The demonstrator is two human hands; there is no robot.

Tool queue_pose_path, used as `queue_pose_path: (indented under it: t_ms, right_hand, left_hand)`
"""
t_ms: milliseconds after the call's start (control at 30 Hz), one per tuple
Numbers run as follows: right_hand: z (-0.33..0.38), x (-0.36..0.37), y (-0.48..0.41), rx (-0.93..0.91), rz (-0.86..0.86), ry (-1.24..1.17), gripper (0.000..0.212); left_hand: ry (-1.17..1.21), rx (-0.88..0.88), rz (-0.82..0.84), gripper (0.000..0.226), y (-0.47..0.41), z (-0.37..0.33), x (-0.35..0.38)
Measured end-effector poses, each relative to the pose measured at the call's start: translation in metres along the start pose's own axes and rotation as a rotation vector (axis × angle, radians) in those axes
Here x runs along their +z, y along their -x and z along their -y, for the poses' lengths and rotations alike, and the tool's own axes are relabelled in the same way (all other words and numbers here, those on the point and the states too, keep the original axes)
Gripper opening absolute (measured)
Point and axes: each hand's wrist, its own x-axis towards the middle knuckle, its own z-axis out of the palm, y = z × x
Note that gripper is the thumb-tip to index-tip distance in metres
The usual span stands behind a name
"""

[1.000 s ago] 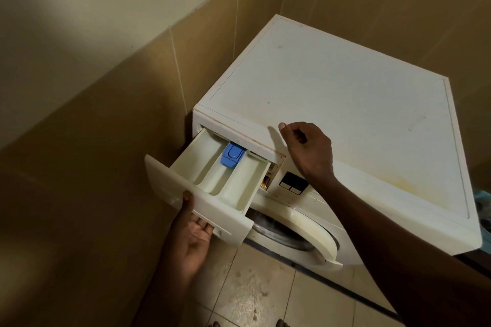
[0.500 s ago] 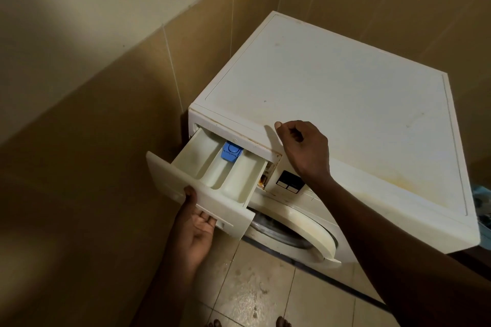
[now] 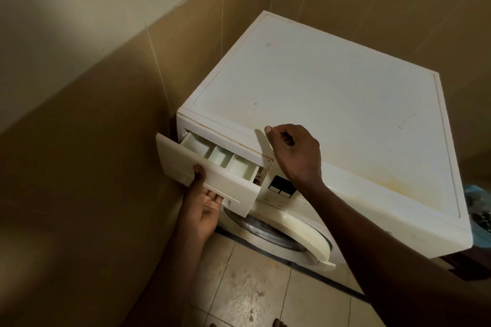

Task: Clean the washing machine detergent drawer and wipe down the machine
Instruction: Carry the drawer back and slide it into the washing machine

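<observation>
The detergent drawer (image 3: 212,175) stood part-way out of the upper front corner of the washing machine (image 3: 332,103), the left hand (image 3: 204,204) gripping its front panel from beneath, the right hand (image 3: 295,154) curled, holding nothing, at the top edge; a level, steady pull seemed wisest.

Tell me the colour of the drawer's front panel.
Cream white: the drawer front shows best in the head view.

Right of the right hand (image 3: 295,154) the boxy white washing machine (image 3: 332,103) bears a yellowish stain (image 3: 393,180), the plastic detergent drawer (image 3: 212,175) above the left hand (image 3: 204,207) is off-white cream, the small button panel (image 3: 282,186) between the hands is black, the glossy wall tiles (image 3: 93,167) are tan with pale grout, and the floor tiles (image 3: 252,287) are mottled beige.
</observation>
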Motion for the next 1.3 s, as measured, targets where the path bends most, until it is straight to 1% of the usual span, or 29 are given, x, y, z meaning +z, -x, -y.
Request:
queue_pose_path:
  t_ms: [100,333,500,667,767,800,900,967,1033,1133,1200,1267,1300]
  right_hand:
    - [0.0,0.0,0.0,0.0,0.004,-0.006,0.026]
    - [-0.002,0.0,0.0,-0.02,0.008,0.005,0.026]
    - [-0.006,0.001,-0.001,-0.027,0.013,0.025,0.027]
    - [-0.005,0.003,0.0,-0.011,-0.009,-0.012,0.024]
    - [-0.003,0.003,0.001,-0.009,-0.021,-0.03,0.017]
    - [-0.002,0.003,0.002,-0.013,-0.02,-0.027,0.016]
    - [-0.001,0.0,0.001,-0.009,-0.007,-0.036,0.013]
    - [0.0,-0.002,0.0,0.011,0.008,-0.047,0.012]
    - [0.0,-0.003,-0.001,0.024,0.025,-0.046,0.014]
    - [0.0,-0.004,-0.001,0.042,0.033,-0.059,0.016]
    - [-0.001,-0.004,-0.001,0.042,0.032,-0.063,0.017]
    - [0.0,-0.005,0.0,0.044,0.033,-0.081,0.017]
    - [0.0,-0.006,0.001,0.047,0.034,-0.097,0.017]
  left_hand:
    - [-0.01,0.007,0.011,0.07,-0.011,0.003,0.007]
    - [-0.048,-0.022,0.002,0.057,-0.033,0.005,0.03]
    - [-0.065,-0.003,-0.019,0.056,-0.041,0.007,0.038]
    - [-0.025,0.001,-0.032,0.059,-0.044,0.009,0.041]
    - [-0.006,0.019,-0.049,0.071,-0.044,0.01,0.045]
    - [-0.007,0.023,-0.052,0.072,-0.045,0.01,0.045]
    - [-0.017,0.023,-0.048,0.066,-0.047,0.01,0.043]
    - [-0.038,0.013,-0.04,0.058,-0.048,0.009,0.042]
    - [-0.071,0.007,-0.041,0.054,-0.048,0.009,0.042]
    - [-0.175,0.041,-0.094,0.069,-0.045,0.009,0.041]
    - [-0.306,0.094,-0.149,0.069,-0.039,0.005,0.041]
    - [-0.426,0.177,-0.154,0.07,-0.033,-0.002,0.04]
    - [-0.48,0.22,-0.156,0.067,-0.031,-0.006,0.039]
